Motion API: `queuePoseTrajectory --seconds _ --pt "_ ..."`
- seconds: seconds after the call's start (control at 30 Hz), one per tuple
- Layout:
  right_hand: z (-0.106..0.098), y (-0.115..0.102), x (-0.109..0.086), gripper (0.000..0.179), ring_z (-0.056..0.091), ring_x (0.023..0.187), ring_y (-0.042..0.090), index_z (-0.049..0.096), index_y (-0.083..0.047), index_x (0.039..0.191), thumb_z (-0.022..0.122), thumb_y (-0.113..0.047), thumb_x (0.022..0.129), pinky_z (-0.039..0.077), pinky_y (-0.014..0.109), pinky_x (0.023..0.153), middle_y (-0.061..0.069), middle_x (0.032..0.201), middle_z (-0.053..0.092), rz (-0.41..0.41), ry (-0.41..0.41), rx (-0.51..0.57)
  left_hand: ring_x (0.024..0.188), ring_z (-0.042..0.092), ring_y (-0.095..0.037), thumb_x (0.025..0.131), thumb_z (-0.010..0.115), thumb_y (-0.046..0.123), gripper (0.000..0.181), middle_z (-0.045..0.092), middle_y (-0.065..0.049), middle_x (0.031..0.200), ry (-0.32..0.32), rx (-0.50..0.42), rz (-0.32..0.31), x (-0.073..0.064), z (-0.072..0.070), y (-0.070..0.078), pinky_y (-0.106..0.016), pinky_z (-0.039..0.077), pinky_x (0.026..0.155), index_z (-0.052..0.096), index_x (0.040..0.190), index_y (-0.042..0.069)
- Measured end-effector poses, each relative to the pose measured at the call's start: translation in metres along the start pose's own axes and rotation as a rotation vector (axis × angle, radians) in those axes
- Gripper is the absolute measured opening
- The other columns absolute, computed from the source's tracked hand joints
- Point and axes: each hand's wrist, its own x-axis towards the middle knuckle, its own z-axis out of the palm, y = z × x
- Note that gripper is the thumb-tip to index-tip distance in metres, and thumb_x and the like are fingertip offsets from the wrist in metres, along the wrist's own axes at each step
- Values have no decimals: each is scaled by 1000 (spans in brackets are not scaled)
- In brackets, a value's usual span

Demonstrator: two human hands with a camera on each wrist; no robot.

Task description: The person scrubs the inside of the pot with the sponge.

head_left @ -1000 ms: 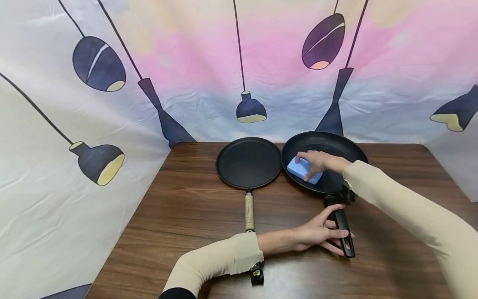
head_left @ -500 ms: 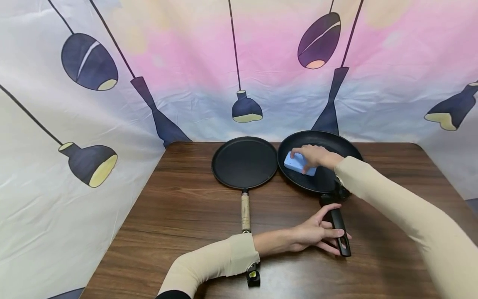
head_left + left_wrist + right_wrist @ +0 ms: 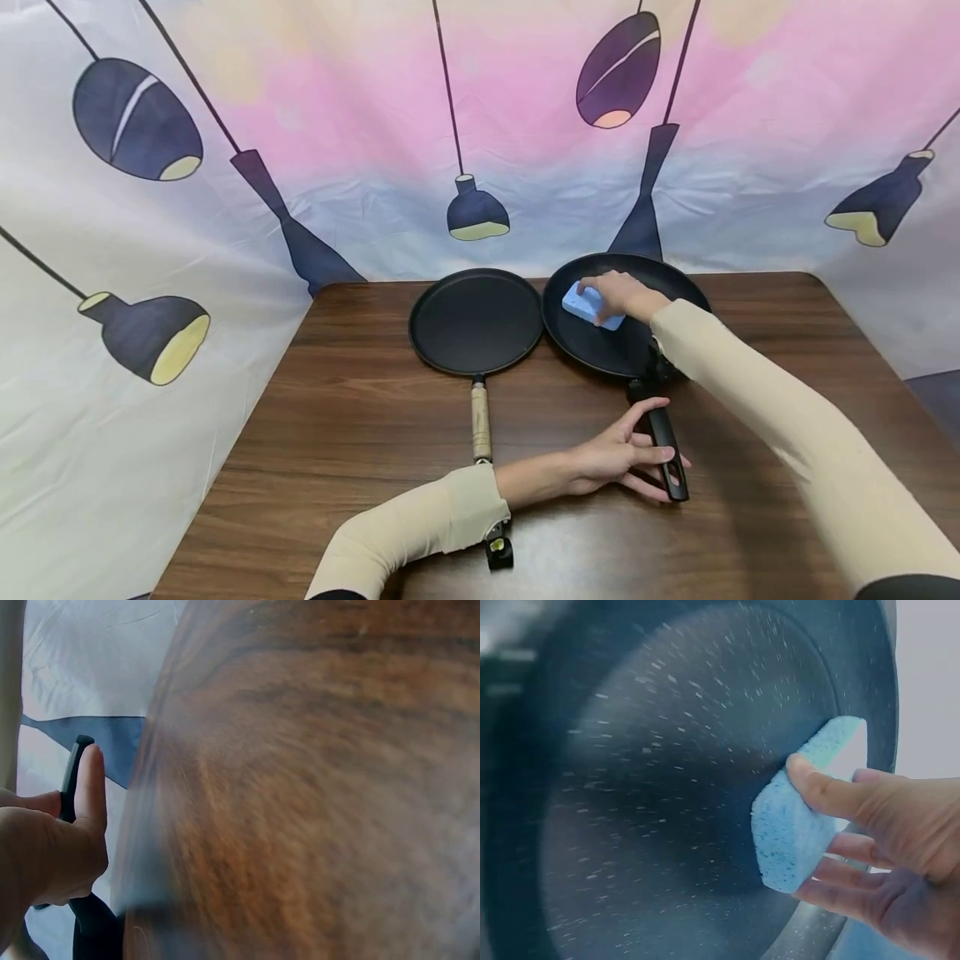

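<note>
A blue sponge (image 3: 576, 302) lies inside a black frying pan (image 3: 592, 348), toward the left part of its cooking surface. The right hand (image 3: 621, 293) pinches it, thumb on one side and fingers on the other, partly opened around its width. In the right wrist view, pale specks dot the dark pan surface beside the sponge. The pan's black handle (image 3: 663, 429) points toward the person, and the left hand (image 3: 615, 458) holds it from the left, thumb across the top and other fingers reaching underneath, loosely spread. Just left, touching or nearly touching the frying pan's rim, sits a flat round pan (image 3: 477, 325); its wooden handle (image 3: 481, 421) also points nearer. Both pans rest on a brown wood-grain counter (image 3: 352, 442). Behind hangs a pastel backdrop (image 3: 360, 108) printed with dark lamps.
</note>
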Motion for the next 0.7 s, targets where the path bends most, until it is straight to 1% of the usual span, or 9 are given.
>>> queuePoseTrajectory --seconds 0.13,0.17,0.27,0.37,0.43,0.5,0.6,0.7 --pt "5 -5 -18 60 59 115 43 58 -15 136 86 -17 84 50 57 96 26 130 60 -101 -19 -51 122 64 -44 107 52 9 65 64 -23 136 -2 5 -18 0 -1 3 -56 54 97 27 155 44" --pt "7 -7 -23 60 61 112 42 59 -16 135 87 -18 83 51 57 94 26 128 61 -128 -22 -61 121 64 -43 107 52 9 65 64 -23 137 0 10 -19 0 -1 4 -55 54 97 26 155 44" --pt "12 -10 -38 62 65 95 33 58 -20 135 88 -20 81 55 51 86 23 125 61 -166 -47 -61 121 65 -43 107 52 8 65 64 -23 136 6 15 -20 0 -2 5 -56 54 96 26 156 43" --pt "15 -12 -48 62 64 83 26 58 -21 135 88 -20 81 56 44 78 21 123 61 -170 -61 -61 120 65 -43 107 52 8 66 64 -23 136 2 19 -19 1 -1 5 -56 54 96 24 157 41" --pt "16 -11 -51 62 64 85 25 59 -21 134 89 -20 80 57 42 76 20 123 62 -171 -54 -63 119 66 -43 106 53 8 67 65 -22 135 0 14 -17 2 -1 5 -56 55 95 25 157 41" --pt "16 -9 -50 62 65 91 28 60 -21 133 90 -20 79 57 43 77 19 123 63 -173 -38 -63 118 67 -42 106 54 8 67 66 -22 134 -1 6 -13 2 1 4 -56 56 94 26 156 41" --pt "15 -4 -40 62 65 105 35 61 -22 134 90 -22 79 57 47 80 19 126 63 -157 -12 -59 117 67 -42 106 54 7 66 66 -23 134 -1 1 -8 3 3 3 -55 56 93 28 154 42" --pt "11 3 -26 62 62 114 39 60 -21 138 88 -22 82 56 50 83 21 131 61 -96 6 -40 116 67 -42 106 54 7 66 65 -24 134 -7 2 -7 3 3 4 -55 56 94 28 155 41"
